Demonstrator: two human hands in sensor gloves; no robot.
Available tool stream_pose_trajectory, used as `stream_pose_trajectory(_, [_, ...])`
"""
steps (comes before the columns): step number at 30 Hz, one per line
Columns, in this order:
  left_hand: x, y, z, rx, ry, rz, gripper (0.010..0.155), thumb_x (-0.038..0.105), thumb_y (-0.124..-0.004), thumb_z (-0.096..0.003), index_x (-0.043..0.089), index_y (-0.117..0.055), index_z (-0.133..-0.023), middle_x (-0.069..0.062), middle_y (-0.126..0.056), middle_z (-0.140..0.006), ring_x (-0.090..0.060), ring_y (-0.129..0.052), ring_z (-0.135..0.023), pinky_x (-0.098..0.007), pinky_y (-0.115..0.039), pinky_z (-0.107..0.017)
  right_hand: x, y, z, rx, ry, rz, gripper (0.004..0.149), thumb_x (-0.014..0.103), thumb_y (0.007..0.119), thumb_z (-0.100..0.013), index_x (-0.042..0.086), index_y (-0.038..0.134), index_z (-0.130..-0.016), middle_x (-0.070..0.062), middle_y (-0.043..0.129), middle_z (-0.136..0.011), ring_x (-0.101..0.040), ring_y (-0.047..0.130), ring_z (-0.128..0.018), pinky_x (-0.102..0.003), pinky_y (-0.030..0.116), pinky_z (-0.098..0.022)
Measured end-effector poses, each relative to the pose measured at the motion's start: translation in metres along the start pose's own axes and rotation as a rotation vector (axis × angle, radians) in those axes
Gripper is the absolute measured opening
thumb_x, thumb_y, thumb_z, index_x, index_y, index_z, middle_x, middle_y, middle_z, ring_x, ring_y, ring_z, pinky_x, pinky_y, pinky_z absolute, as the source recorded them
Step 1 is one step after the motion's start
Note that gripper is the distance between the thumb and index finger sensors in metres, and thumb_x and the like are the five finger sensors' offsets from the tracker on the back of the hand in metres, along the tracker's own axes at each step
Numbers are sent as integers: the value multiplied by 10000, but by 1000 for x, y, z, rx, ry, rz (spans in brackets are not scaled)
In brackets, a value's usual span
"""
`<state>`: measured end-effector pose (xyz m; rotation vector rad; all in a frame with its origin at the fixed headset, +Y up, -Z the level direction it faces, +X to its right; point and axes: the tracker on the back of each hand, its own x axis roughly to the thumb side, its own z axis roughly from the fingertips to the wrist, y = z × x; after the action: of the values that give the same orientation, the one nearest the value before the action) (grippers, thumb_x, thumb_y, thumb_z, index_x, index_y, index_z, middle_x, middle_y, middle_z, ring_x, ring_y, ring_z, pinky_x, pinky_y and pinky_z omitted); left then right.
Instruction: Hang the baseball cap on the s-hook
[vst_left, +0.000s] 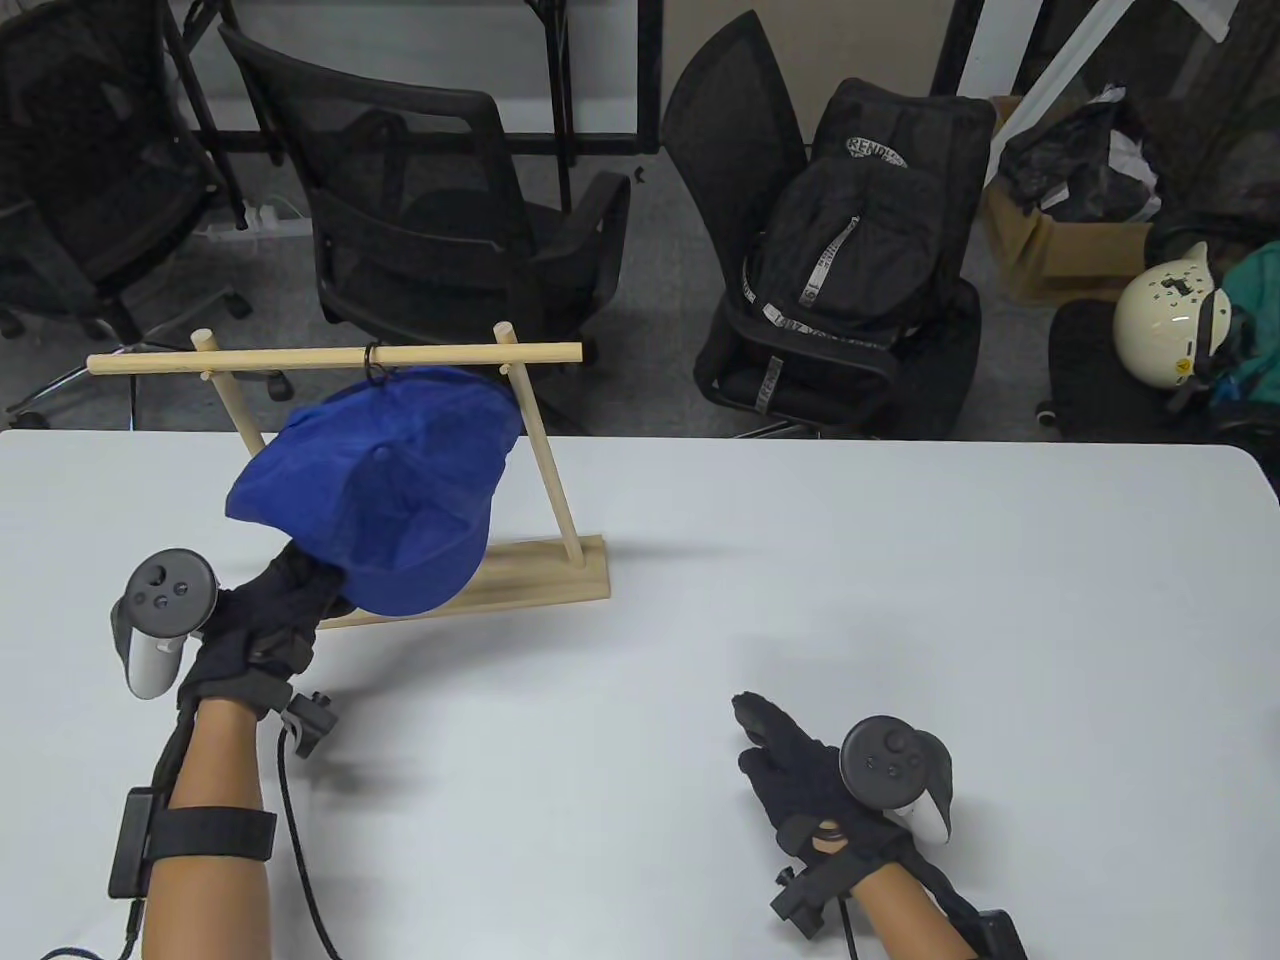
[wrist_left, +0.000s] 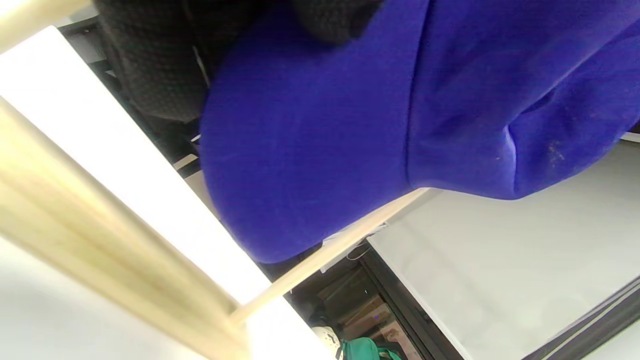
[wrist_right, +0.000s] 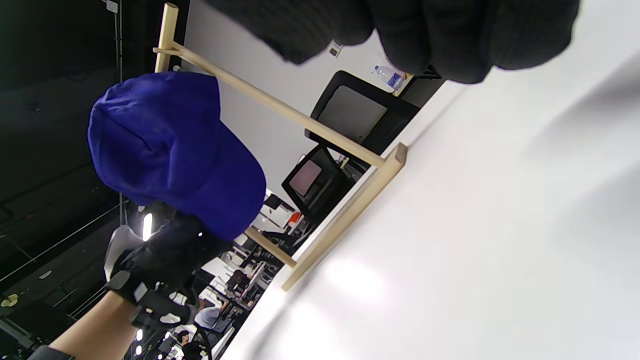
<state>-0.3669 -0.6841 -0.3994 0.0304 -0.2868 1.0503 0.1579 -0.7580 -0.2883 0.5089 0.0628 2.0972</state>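
Observation:
A blue baseball cap (vst_left: 385, 485) is held up against the wooden rack (vst_left: 540, 585), its back right under the black s-hook (vst_left: 373, 362) on the top rail (vst_left: 300, 358). I cannot tell whether the cap is caught on the hook. My left hand (vst_left: 285, 605) grips the cap's brim from below; the brim fills the left wrist view (wrist_left: 320, 150). My right hand (vst_left: 790, 760) rests flat on the table, holding nothing, well right of the rack. The right wrist view shows the cap (wrist_right: 165, 150), the rack (wrist_right: 350, 210) and my left hand (wrist_right: 165, 265).
The white table (vst_left: 800, 600) runs to a far edge just behind the rack. Black office chairs (vst_left: 420, 220) stand beyond it, one with a black backpack (vst_left: 850, 260). A white helmet (vst_left: 1170, 315) sits at the far right.

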Motion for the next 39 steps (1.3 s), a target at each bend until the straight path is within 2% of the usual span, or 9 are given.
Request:
stream_pose_trajectory(7, [-28,-7,0,-30,73,-1,447,180,-694,-577,219,-711,-1022,-64,-903,-995,-363,-978,-919,-588,-877,-640,-1,-1,0,1,11,7,600,140,703,-518,-151,507,-1005,-481,581,-966,-679,698,-841,-688,684,-547])
stream_pose_trajectory(14, [-43,-12,5,-57,127,-10,446,176,-688,-577,208,-704,-1021,-74,-898,-997,-370,-973,-925,-589,-876,-640,-1,0,0,12,18,22,600,139,703,-517,-153,509,-1004,-483,578,-966,-679,697,-841,-689,681,-549])
stream_pose_trajectory(26, [-61,-41,1,-159,235,16,446,176,-661,-591,172,-655,-1037,-118,-852,-1028,-413,-936,-951,-575,-849,-667,-1,0,-1,28,11,39,598,139,703,-517,-152,514,-1004,-486,570,-968,-681,691,-842,-691,677,-548])
stream_pose_trajectory(32, [-65,-53,-1,-162,318,37,455,193,-619,-615,141,-624,-1068,-214,-771,-1117,-523,-833,-1014,-586,-834,-664,-1,-1,-1,33,5,44,597,141,703,-518,-153,517,-1003,-489,566,-969,-682,687,-845,-691,674,-551])
stream_pose_trajectory(39, [-61,-58,2,-152,371,-6,512,208,-616,-628,91,-594,-1126,-313,-700,-1168,-598,-778,-1008,-662,-795,-641,-2,-1,-2,46,3,52,597,141,703,-518,-153,518,-1003,-491,558,-971,-683,679,-848,-694,668,-552])
